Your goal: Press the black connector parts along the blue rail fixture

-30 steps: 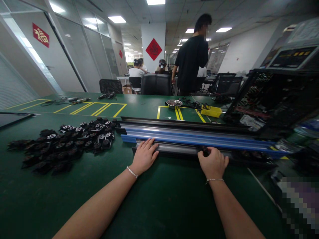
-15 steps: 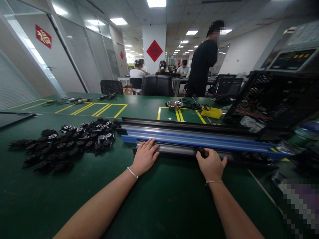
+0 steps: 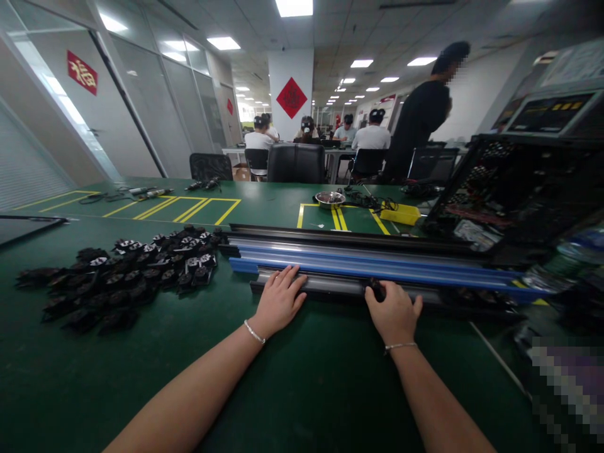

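My left hand (image 3: 279, 302) lies flat with its fingers outstretched on the nearest rail, a long dark grey channel (image 3: 330, 284). Farther along the same rail, my right hand (image 3: 392, 311) has its thumb and fingers closed around a small black part (image 3: 376, 288), seated on or in the channel; most of the part is hidden by the fingers. More small dark parts (image 3: 472, 296) sit at the channel's right end. Just behind it lie blue rails (image 3: 330, 267), side by side, and a black rail (image 3: 302, 233).
A spread of small black parts (image 3: 141, 270) covers the table's left side. Farther back are a metal bowl (image 3: 330, 199), cables and a yellow tray (image 3: 401, 214). A black open-framed case (image 3: 476, 195) stands at the right. Several people sit beyond; one person (image 3: 419, 119) stands.
My right hand has slid slightly left along the rail with the small black part. My left hand has shifted a little right. The standing person has moved right.
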`<state>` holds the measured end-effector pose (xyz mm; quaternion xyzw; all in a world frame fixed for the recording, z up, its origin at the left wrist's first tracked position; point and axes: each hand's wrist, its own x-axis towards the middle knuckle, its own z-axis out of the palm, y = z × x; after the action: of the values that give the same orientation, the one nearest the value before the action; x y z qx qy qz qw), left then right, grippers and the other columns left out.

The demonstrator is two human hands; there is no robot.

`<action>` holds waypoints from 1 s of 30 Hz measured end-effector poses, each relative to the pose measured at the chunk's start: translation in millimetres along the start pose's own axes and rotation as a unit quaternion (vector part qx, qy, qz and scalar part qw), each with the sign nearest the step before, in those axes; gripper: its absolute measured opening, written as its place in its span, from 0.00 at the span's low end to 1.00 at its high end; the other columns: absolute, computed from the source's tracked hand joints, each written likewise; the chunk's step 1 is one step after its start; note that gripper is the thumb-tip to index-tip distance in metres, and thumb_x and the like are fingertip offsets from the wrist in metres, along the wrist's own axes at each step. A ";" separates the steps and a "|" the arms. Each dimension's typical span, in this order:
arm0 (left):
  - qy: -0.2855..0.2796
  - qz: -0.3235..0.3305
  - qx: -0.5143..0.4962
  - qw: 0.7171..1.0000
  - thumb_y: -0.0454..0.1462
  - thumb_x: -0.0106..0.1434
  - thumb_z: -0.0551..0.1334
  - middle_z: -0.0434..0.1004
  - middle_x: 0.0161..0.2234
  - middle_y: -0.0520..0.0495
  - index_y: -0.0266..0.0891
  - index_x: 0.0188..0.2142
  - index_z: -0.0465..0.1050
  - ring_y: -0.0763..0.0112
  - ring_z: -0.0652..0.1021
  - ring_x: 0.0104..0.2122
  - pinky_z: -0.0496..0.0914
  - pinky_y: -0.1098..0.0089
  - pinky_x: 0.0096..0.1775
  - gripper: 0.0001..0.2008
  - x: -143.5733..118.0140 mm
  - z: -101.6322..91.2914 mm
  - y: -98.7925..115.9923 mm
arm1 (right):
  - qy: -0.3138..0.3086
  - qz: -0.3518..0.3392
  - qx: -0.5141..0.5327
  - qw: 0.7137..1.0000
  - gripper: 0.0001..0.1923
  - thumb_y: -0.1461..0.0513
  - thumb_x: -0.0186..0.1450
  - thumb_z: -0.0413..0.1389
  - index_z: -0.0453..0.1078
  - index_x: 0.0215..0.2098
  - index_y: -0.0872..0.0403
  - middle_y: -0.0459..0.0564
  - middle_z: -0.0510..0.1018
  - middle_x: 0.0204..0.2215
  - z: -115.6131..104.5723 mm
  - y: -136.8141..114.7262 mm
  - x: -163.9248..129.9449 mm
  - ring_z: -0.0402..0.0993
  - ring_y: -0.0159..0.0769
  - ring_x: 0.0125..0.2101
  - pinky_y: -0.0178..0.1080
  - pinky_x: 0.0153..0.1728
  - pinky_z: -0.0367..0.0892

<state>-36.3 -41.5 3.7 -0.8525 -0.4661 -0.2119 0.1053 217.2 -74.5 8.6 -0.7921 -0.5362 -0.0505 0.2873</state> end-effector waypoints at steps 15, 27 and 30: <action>-0.042 0.049 0.001 0.998 0.50 0.62 0.55 0.54 0.64 0.45 0.57 0.61 0.54 0.50 0.55 0.62 0.50 0.37 0.56 0.28 5.6 -3.2 30.0 | -0.007 -0.026 0.005 1.000 0.19 0.49 0.61 0.47 0.70 0.36 0.55 0.55 0.77 0.36 1.0 -4.7 -2.9 0.68 0.47 0.42 0.61 0.56 0.40; -0.045 0.093 -0.030 0.994 0.49 0.61 0.56 0.48 0.65 0.43 0.55 0.62 0.51 0.48 0.51 0.63 0.51 0.39 0.56 0.31 19.0 5.7 69.0 | 0.022 -0.059 -0.006 0.998 0.19 0.52 0.61 0.47 0.71 0.38 0.56 0.56 0.78 0.37 8.1 -3.5 -4.8 0.68 0.46 0.43 0.58 0.56 0.42; -0.039 0.084 -0.038 0.995 0.49 0.60 0.57 0.47 0.65 0.40 0.54 0.63 0.50 0.47 0.51 0.63 0.50 0.39 0.56 0.32 21.8 9.0 77.4 | 0.023 -0.077 0.001 0.997 0.19 0.53 0.61 0.46 0.72 0.38 0.56 0.55 0.78 0.38 8.5 -4.8 -6.0 0.68 0.45 0.42 0.57 0.56 0.42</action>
<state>41.4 -63.8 7.1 -0.8996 -0.3885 -0.1861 0.0720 208.5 -73.8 1.1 -0.7466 -0.5889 -0.0903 0.2962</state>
